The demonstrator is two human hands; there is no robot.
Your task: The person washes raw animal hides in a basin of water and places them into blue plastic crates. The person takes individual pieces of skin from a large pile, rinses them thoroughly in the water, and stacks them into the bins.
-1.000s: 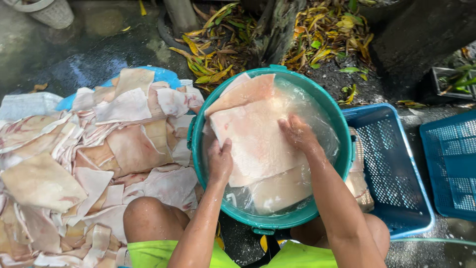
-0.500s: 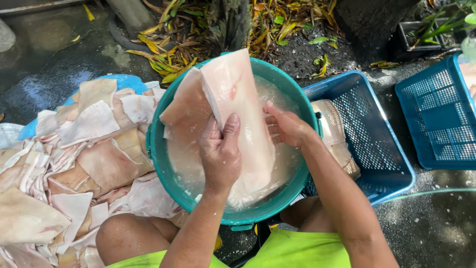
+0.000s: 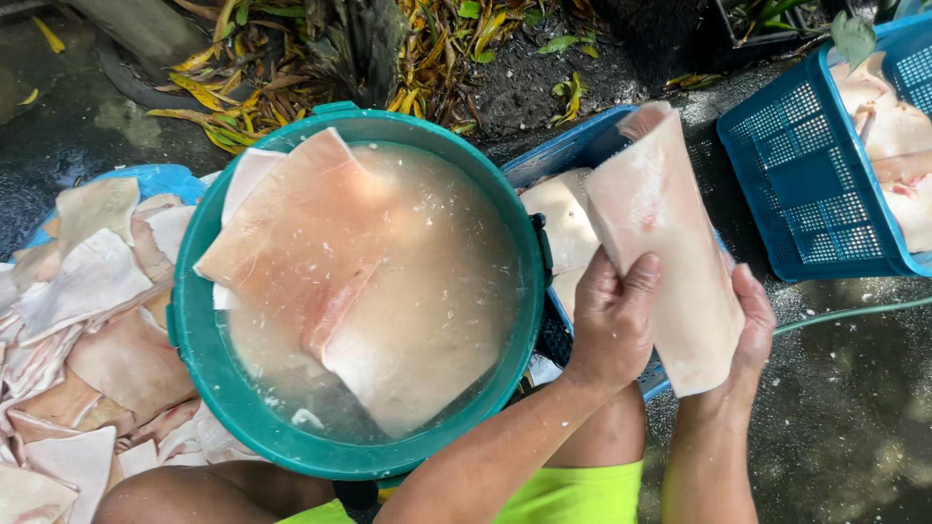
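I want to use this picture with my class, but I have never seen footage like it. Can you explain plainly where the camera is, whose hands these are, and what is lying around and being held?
The single view comes from a camera worn on a person's head, looking down at their own bare hands. The left hand and right hand together hold a pale pink, flat rectangular slab of raw skin above a blue plastic mesh basket that already holds similar pieces. Beside it stands a round teal plastic tub of cloudy water with more slabs soaking. A heap of pale skin pieces lies further left on wet ground. A second blue mesh basket stands at the right.
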